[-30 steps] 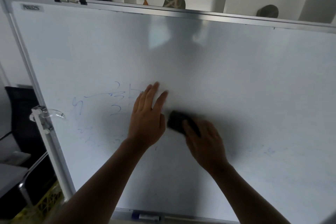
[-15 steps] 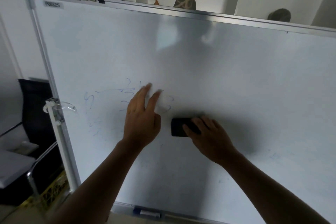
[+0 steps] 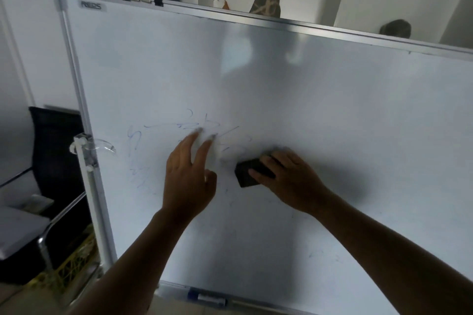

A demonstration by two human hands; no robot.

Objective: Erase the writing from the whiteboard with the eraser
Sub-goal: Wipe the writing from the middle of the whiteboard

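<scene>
Eraser [image 3: 249,172] under right hand [image 3: 289,181], on whiteboard [image 3: 332,110].

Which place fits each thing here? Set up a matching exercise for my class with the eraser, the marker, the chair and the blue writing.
Things:
1. eraser
2. marker
3. chair
4. blue writing

Places:
A. in the tray along the whiteboard's bottom edge
B. beyond the board's left edge
C. under the right hand's fingers
D. on the board by the left hand's fingertips

Pairs: 1-C, 2-A, 3-B, 4-D
</scene>
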